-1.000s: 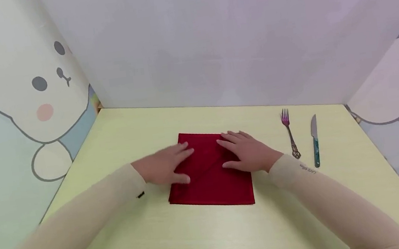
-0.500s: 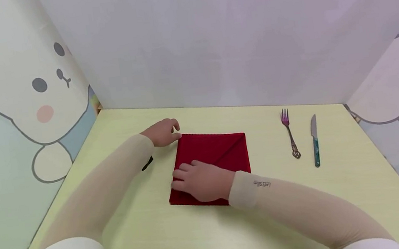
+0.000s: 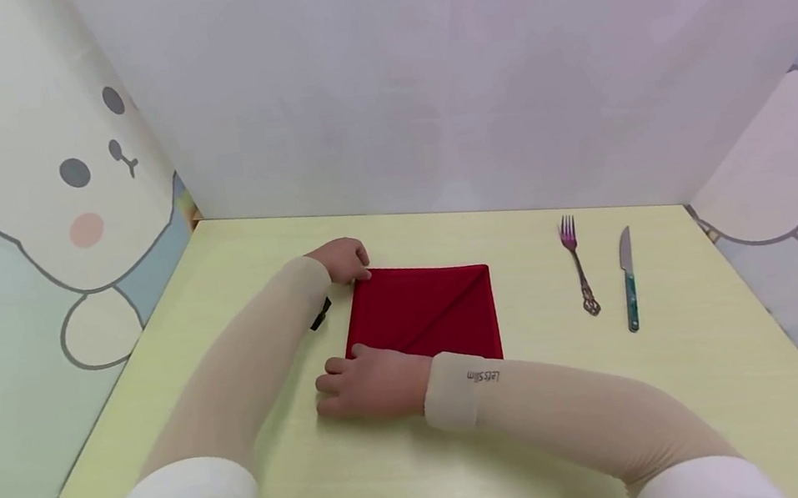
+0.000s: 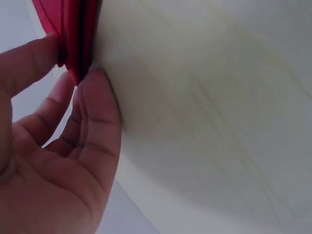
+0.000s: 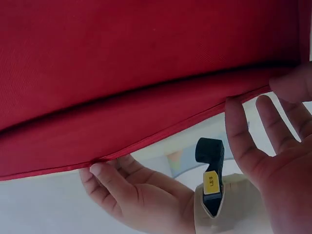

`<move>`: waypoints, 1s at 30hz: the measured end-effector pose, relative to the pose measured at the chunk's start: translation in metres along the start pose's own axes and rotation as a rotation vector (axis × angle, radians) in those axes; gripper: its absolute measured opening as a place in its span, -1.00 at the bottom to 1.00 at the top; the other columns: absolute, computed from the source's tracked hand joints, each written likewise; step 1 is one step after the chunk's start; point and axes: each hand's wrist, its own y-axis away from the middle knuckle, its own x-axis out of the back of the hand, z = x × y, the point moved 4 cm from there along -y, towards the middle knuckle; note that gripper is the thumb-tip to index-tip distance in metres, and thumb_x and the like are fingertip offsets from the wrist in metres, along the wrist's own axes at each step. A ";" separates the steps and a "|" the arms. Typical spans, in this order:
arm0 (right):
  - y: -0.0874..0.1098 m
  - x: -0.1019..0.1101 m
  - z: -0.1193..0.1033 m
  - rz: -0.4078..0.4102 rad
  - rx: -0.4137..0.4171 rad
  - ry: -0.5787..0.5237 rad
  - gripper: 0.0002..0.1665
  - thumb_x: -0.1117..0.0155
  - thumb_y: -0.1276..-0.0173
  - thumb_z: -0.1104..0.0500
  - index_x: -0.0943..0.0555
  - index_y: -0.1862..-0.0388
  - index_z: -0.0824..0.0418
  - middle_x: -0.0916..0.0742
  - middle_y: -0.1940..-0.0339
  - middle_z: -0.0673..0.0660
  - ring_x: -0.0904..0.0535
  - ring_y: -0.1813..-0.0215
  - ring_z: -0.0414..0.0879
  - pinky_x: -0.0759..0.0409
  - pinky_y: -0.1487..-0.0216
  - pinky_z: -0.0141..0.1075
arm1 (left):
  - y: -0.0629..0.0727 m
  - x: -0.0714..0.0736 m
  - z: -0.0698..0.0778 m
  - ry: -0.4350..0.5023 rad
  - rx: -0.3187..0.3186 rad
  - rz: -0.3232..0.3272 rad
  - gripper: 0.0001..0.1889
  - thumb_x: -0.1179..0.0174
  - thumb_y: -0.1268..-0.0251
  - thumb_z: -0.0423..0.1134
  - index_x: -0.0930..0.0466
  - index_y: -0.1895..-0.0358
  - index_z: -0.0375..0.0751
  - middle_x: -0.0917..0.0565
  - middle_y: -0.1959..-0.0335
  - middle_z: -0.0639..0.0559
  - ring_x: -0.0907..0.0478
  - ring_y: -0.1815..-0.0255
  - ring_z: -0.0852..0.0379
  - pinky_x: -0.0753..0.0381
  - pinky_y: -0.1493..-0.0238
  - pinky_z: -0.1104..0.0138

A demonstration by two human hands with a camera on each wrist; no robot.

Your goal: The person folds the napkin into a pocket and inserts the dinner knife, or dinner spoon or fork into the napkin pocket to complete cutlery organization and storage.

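Observation:
A folded red cloth napkin lies on the table, a diagonal fold line crossing its top layer. At its far left corner, my left hand pinches the layered edge between thumb and fingers, as the left wrist view shows close up. My right hand grips the near left corner, its thumb on the cloth and fingertips at the edge; in the head view this hand covers that corner. Between the two hands the left edge shows a slight gap between layers in the right wrist view.
To the right of the napkin lie a fork and a knife with a green handle. The pale wooden table meets a plain wall at the back, with cartoon-printed panels on both sides.
Both hands have left their flat rest on the napkin. The left moved to the far left corner and took hold; the right crossed leftward to the near left corner and gripped it.

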 end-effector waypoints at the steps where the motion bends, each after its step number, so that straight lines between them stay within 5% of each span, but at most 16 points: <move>1: -0.001 -0.002 0.000 -0.001 0.001 -0.008 -0.60 -0.26 -0.46 0.09 -0.45 -0.23 -0.12 -0.54 -0.11 -0.11 -0.43 -0.12 -0.15 -0.54 0.16 -0.30 | -0.001 -0.001 0.000 -0.012 -0.003 0.001 -0.75 -0.27 -0.46 -0.20 -0.59 -0.07 -0.22 -0.64 0.19 -0.07 -0.55 0.28 0.07 -0.55 0.13 0.23; 14: -0.007 -0.012 0.007 0.002 0.038 -0.089 -0.70 -0.14 -0.57 0.04 -0.48 -0.22 -0.13 -0.54 -0.07 -0.14 -0.39 -0.10 -0.18 -0.51 0.11 -0.28 | -0.003 -0.004 0.007 -0.176 -0.070 0.009 -0.90 -0.26 -0.46 -0.25 -0.58 0.27 -0.14 -0.57 0.31 -0.01 -0.49 0.21 0.04 -0.49 0.15 0.23; 20: -0.009 -0.013 0.006 -0.011 0.069 -0.143 -0.59 -0.22 -0.49 0.15 -0.47 -0.23 -0.20 -0.56 0.04 -0.15 -0.40 -0.02 -0.20 -0.47 0.17 -0.34 | -0.004 -0.005 0.009 -0.208 -0.072 0.011 -0.88 -0.22 -0.49 -0.24 -0.53 0.27 -0.12 -0.56 0.28 -0.02 -0.49 0.15 0.01 -0.48 0.09 0.19; 30: -0.011 -0.008 0.002 -0.060 0.054 -0.117 -0.73 -0.28 -0.49 0.15 -0.59 -0.07 -0.19 -0.58 0.05 -0.13 -0.39 0.05 -0.21 -0.48 0.19 -0.40 | 0.004 -0.006 0.014 -0.180 -0.109 0.001 -0.92 -0.03 -0.49 -0.39 -0.50 0.17 -0.16 -0.54 0.20 -0.04 -0.46 0.08 0.00 -0.48 0.03 0.19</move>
